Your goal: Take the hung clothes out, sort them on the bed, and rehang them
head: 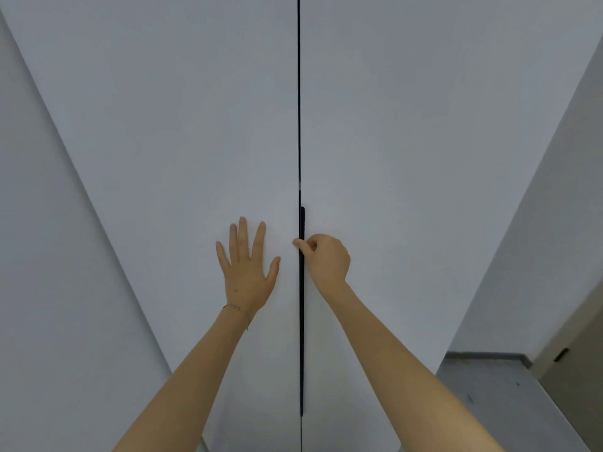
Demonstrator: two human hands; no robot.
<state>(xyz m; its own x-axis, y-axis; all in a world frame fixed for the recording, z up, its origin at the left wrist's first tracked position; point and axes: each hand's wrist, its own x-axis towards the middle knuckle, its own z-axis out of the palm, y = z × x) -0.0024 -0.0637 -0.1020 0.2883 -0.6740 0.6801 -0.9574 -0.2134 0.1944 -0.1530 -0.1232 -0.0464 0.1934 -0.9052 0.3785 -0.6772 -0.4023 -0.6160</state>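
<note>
A thin black handle (301, 337) runs straight up and down along the seam (298, 93) where two pale grey wardrobe doors meet. Its long axis is vertical. Its top end lies just above the hands, and its lower end points down towards the viewer. The doors are closed, so whatever is inside is hidden.

The right hand (326, 259) grips the handle close to its top end. The fingers are curled round the strip from the right side, and one fingertip shows on the left of it. Most of the handle's length lies below this grip, beside the right forearm.

The left hand (248, 272) rests flat on the left door (195, 125), just beside the handle but not touching it. Its fingers are straight, spread and pointing up. A thin bracelet (236, 307) circles the left wrist.

The right door (408, 125) carries no hand on its face. At the lower right are a grey floor (489, 393) and a beige panel (574, 386) with a small dark slot.
</note>
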